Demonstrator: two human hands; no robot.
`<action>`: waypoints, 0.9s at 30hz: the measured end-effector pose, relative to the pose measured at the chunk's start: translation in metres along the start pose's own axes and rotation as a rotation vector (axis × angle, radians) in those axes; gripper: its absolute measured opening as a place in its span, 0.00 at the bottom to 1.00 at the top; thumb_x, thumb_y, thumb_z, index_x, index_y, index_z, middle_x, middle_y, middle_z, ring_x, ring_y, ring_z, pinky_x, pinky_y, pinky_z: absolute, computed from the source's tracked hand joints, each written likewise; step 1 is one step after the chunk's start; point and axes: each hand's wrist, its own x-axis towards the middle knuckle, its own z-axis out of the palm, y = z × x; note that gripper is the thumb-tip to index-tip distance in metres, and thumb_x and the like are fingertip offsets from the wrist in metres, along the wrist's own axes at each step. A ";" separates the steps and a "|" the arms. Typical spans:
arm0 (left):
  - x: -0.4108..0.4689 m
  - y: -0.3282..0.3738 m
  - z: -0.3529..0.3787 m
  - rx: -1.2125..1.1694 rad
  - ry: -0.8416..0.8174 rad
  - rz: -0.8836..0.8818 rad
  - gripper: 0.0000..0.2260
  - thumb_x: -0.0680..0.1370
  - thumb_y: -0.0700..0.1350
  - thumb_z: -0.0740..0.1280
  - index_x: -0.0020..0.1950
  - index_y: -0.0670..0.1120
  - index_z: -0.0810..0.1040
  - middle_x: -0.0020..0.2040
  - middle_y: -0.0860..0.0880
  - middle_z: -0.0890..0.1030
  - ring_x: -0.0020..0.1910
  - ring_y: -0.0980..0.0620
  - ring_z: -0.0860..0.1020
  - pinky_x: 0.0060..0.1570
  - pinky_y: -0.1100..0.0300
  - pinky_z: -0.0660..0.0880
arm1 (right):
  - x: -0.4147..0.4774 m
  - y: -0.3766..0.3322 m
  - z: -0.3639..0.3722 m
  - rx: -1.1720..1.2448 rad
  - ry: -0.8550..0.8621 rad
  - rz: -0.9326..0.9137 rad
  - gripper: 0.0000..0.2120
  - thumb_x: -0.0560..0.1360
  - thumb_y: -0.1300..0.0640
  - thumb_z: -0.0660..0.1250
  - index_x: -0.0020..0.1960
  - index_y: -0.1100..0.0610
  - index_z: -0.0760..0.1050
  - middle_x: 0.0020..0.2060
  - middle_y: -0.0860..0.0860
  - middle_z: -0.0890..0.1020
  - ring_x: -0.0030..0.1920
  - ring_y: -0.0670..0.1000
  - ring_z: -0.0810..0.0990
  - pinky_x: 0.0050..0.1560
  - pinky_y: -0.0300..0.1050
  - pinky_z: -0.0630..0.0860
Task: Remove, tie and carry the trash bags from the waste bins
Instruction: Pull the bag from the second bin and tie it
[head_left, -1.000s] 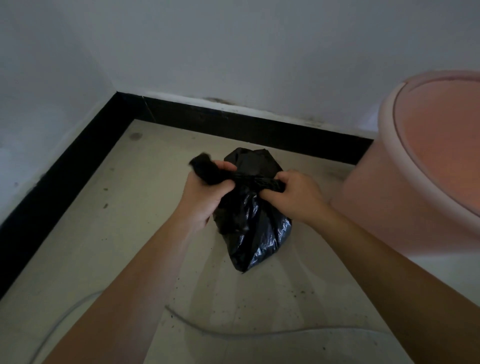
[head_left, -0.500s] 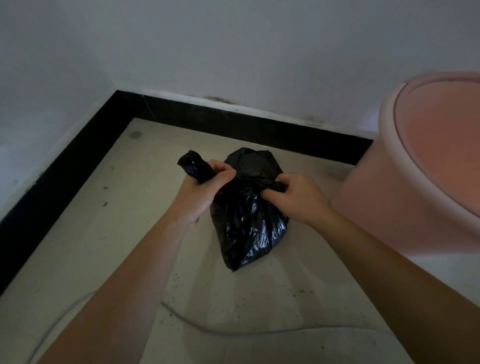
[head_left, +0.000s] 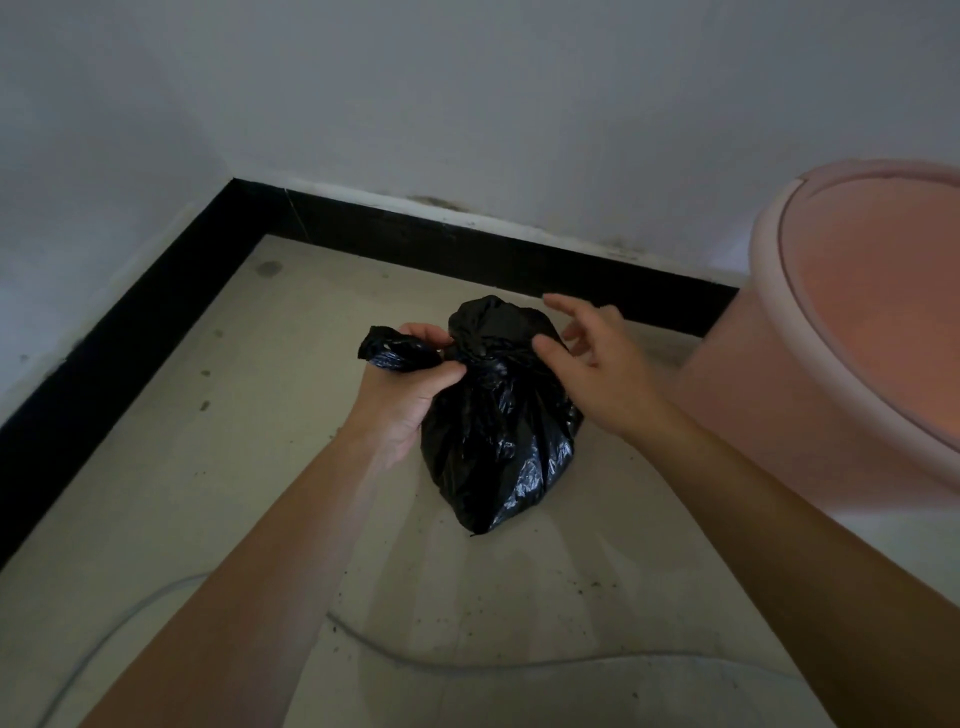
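Observation:
A small black trash bag (head_left: 493, 441) hangs just above the pale floor in the room's corner, its neck gathered into a knot. My left hand (head_left: 410, 384) is shut on the bag's left twisted end, which sticks out past my fingers. My right hand (head_left: 597, 358) hovers at the knot's right side with fingers spread, the thumb touching the plastic and nothing gripped. The pink waste bin (head_left: 852, 332) with its swing lid stands at the right.
Grey walls with a black skirting board (head_left: 156, 332) close the corner behind and to the left. A thin pale cable (head_left: 467, 660) snakes across the dusty floor below the bag.
My right hand has let go of the bag's right end and opened its fingers. My left hand still grips the left end; the bag's neck is now cinched into a knot.

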 end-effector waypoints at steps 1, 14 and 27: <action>-0.001 0.000 0.000 -0.005 -0.003 0.008 0.16 0.71 0.24 0.68 0.47 0.43 0.76 0.46 0.44 0.81 0.48 0.48 0.81 0.48 0.60 0.80 | 0.002 -0.002 -0.001 -0.016 0.011 -0.047 0.19 0.78 0.47 0.67 0.68 0.43 0.73 0.49 0.43 0.71 0.50 0.45 0.74 0.56 0.46 0.75; 0.001 0.000 -0.008 0.144 -0.010 0.151 0.14 0.67 0.28 0.76 0.42 0.42 0.76 0.47 0.40 0.85 0.53 0.47 0.85 0.53 0.55 0.81 | 0.012 -0.010 0.013 -0.111 -0.155 -0.193 0.07 0.73 0.36 0.65 0.47 0.37 0.77 0.49 0.46 0.77 0.55 0.50 0.76 0.59 0.57 0.74; 0.007 0.006 -0.014 0.441 -0.036 0.143 0.13 0.68 0.36 0.79 0.38 0.46 0.75 0.42 0.40 0.85 0.36 0.55 0.81 0.38 0.60 0.75 | 0.001 0.010 -0.003 -1.131 0.077 -0.533 0.06 0.76 0.61 0.63 0.50 0.63 0.72 0.45 0.60 0.73 0.44 0.59 0.72 0.46 0.55 0.66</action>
